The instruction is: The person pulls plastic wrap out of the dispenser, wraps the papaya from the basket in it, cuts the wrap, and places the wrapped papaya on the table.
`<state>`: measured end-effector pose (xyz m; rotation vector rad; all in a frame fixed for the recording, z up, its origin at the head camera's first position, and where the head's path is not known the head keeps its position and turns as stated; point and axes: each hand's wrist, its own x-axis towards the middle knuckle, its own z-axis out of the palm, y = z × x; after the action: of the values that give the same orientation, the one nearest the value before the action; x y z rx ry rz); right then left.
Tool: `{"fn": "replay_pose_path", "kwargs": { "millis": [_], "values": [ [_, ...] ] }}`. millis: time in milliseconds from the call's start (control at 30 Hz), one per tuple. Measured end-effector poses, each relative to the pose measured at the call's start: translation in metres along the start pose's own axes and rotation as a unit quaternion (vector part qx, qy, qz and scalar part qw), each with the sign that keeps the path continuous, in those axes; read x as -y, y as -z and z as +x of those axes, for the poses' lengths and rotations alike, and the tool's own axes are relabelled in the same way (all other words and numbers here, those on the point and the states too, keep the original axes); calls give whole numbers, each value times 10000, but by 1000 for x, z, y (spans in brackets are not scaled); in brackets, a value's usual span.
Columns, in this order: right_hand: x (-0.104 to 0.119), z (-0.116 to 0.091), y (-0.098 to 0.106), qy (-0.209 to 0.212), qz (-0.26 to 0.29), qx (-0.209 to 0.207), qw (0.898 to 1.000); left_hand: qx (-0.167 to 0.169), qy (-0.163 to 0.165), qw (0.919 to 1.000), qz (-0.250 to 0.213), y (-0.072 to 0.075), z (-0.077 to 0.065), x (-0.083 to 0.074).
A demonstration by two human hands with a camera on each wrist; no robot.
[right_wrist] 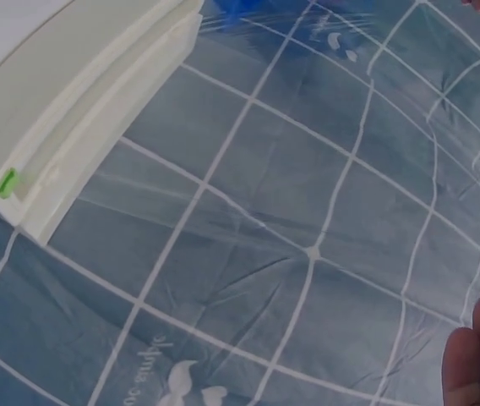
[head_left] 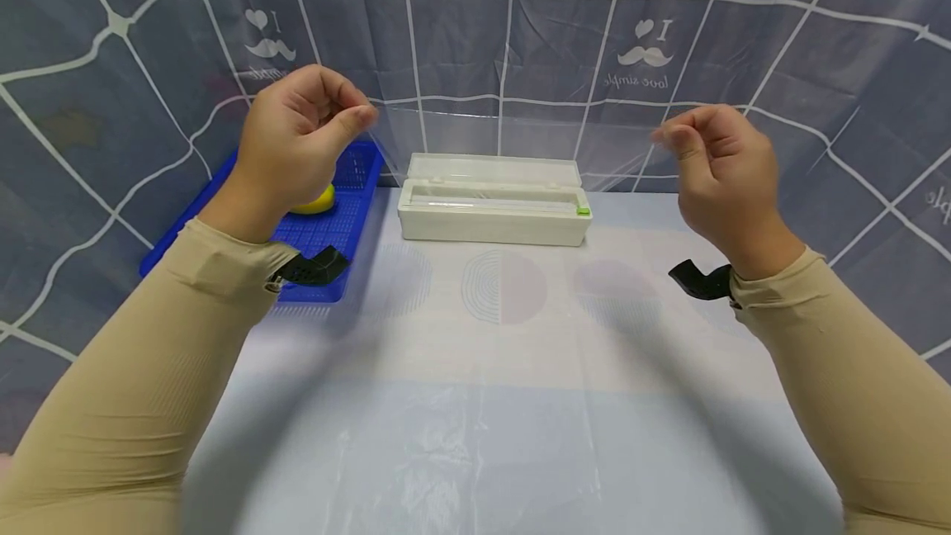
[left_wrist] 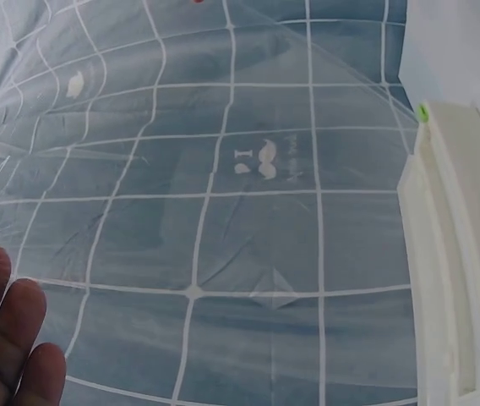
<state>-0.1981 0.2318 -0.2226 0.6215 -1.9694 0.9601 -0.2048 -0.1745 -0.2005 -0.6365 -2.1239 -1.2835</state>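
Observation:
A clear sheet of cling film stretches between both hands, rising out of a white dispenser box whose lid stands up. My left hand pinches one top corner between thumb and forefinger. The other top corner is pinched by my right hand, at about the same height. In the left wrist view the film spans in front of the curtain, with fingertips at the lower left. A small green slider sits at one end of the box in the right wrist view.
At the left stands a blue plastic basket with a yellow object in it, partly hidden behind the left wrist. The box rests at the back of a table with a patterned cover. A grey gridded curtain hangs behind.

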Motion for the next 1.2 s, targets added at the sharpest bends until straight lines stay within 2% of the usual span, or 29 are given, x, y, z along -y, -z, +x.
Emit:
{"fn": "replay_pose_path", "kwargs": {
  "millis": [67, 200, 267, 333, 467, 567, 667, 767, 833, 1000, 1100, 1200],
  "values": [
    [3, -5, 5, 54, -41, 220, 9997, 166, 121, 9996, -177, 3, -3, -1],
    [8, -15, 12, -193, 98, 534, 9983, 681, 176, 9957, -595, 9, -11, -1],
    [10, -20, 15, -362, 249, 755, 9962, 1040, 159, 9902, -915, 12, -14, 0],
    [11, -24, 19, -525, 476, 1029, 9922, 1480, 157, 9807, -1266, 15, -18, 3],
    [10, -33, 26, -707, 962, 1686, 9784, 2391, 179, 9572, -1621, 20, -24, 8],
    [6, -41, 29, -768, 1369, 2202, 9627, 3098, 276, 9393, -1452, 22, -27, 11],
    [2, -50, 29, -912, 2010, 2677, 9379, 3734, 499, 9189, -1172, 21, -32, 14],
    [-2, -59, 27, -1069, 2467, 3093, 9122, 4183, 796, 8984, -1073, 20, -37, 17],
    [-4, -65, 25, -1107, 2494, 3371, 9010, 4390, 1041, 8858, -1091, 18, -42, 19],
    [-8, -80, 19, -1227, 2000, 4038, 8842, 4849, 1689, 8520, -1026, 10, -54, 28],
    [-10, -89, 14, -1518, 1831, 4382, 8668, 5094, 1950, 8319, -1019, 1, -62, 37],
    [-14, -98, 8, -1771, 1676, 4726, 8468, 5346, 2066, 8128, -1047, -8, -71, 46]
  ]
}}
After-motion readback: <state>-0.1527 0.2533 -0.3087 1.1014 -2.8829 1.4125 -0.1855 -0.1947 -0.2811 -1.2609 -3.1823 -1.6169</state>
